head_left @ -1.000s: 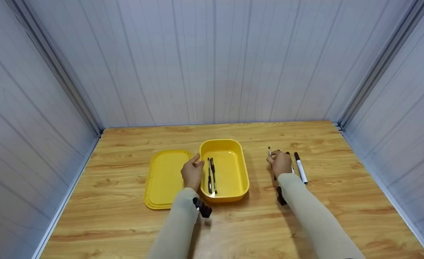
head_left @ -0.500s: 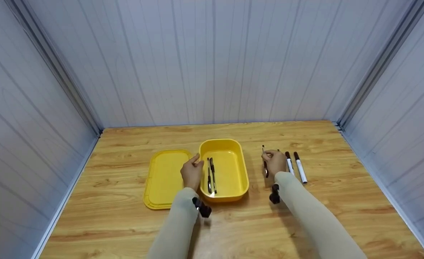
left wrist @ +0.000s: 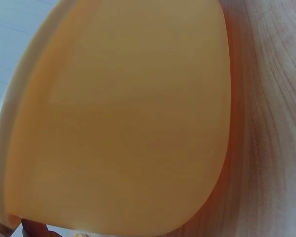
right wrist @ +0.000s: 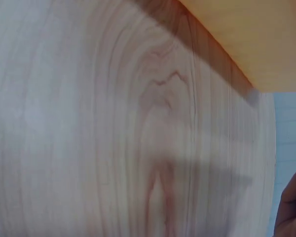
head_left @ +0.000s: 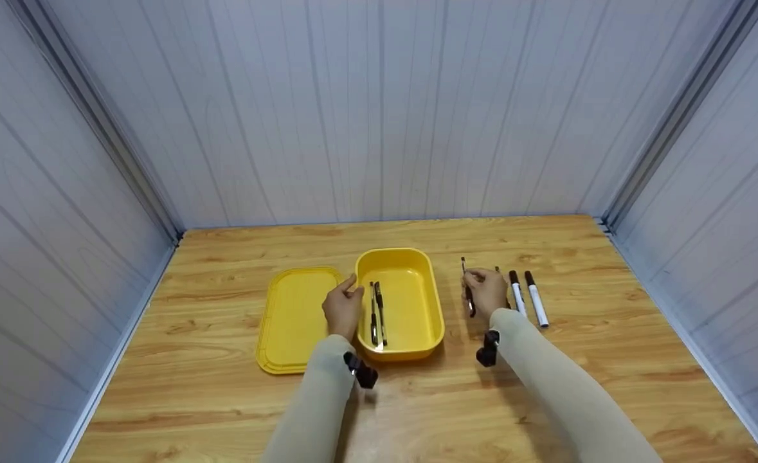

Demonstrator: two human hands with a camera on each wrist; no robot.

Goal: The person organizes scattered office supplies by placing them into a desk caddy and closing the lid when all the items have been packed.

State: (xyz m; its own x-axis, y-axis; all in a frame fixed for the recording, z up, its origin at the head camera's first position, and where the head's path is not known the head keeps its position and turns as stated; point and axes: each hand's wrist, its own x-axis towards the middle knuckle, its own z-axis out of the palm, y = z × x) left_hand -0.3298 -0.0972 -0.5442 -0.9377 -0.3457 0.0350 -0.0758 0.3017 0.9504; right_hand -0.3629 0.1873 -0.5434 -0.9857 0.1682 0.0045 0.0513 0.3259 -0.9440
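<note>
A yellow plastic box (head_left: 411, 315) stands uncovered in the middle of the table, with two slim black-and-clear pens (head_left: 379, 315) lying lengthwise along its left side. My left hand (head_left: 342, 308) holds the box's left rim between thumb and fingers; in the left wrist view, fingertips (left wrist: 34, 228) show at the rim's lower corner. Right of the box, my right hand (head_left: 488, 289) pinches another slim pen (head_left: 470, 307) near its upper part, its black tip pointing away from me. Only part of that hand shows at the edge of the right wrist view.
The flat yellow lid (head_left: 298, 321) lies left of the box, partly behind the left hand. Two white markers with black caps, a nearer marker (head_left: 518, 292) and an outer marker (head_left: 537, 302), lie right of the right hand. Another dark tip (head_left: 497, 269) shows behind that hand. Pale panels (head_left: 379, 116) enclose the table.
My right hand has moved left toward the box with the pen, away from the markers, uncovering more of the nearer one. The left hand stays at the box rim.
</note>
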